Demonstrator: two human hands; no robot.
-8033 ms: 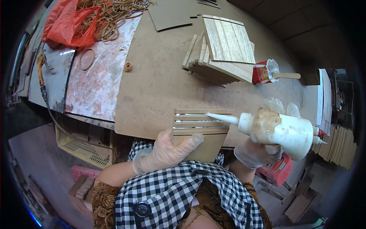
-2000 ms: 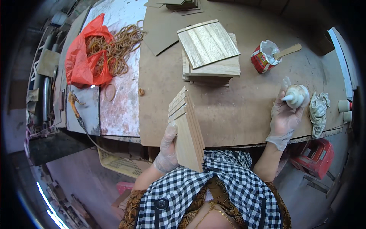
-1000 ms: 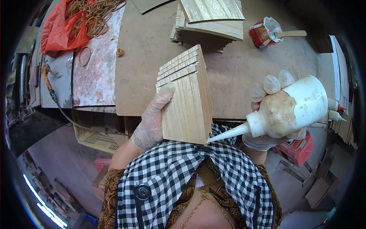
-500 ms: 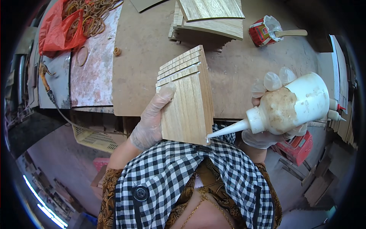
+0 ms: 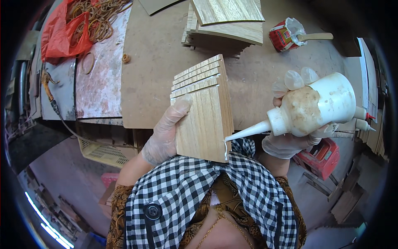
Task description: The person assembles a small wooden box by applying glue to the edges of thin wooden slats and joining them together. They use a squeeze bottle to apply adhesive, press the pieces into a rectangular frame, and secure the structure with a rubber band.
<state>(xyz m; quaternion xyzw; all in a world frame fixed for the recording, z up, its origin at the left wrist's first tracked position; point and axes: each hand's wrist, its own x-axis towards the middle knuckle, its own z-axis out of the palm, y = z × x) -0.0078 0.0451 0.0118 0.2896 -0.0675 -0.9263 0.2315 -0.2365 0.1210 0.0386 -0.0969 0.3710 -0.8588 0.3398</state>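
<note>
In a clear glove, my left hand grips a fanned stack of thin wooden boards by its left side, thumb on the top board. My right hand, also gloved, is wrapped round a white glue bottle with a brown-stained side. The bottle lies tilted, its long nozzle touching the right edge of the top board. A short white line of glue runs from the nozzle tip down to the board's near corner. White streaks also show on the stepped far edges of the boards.
More wooden boards are piled at the back of the table. A red tub with a wooden-handled tool stands to their right. Rubber bands and a red plastic bag lie at the far left. A yellow crate sits below the table edge.
The nozzle has moved away from me along the board's right edge, leaving a longer white line of glue. The held boards have shifted slightly toward me.
</note>
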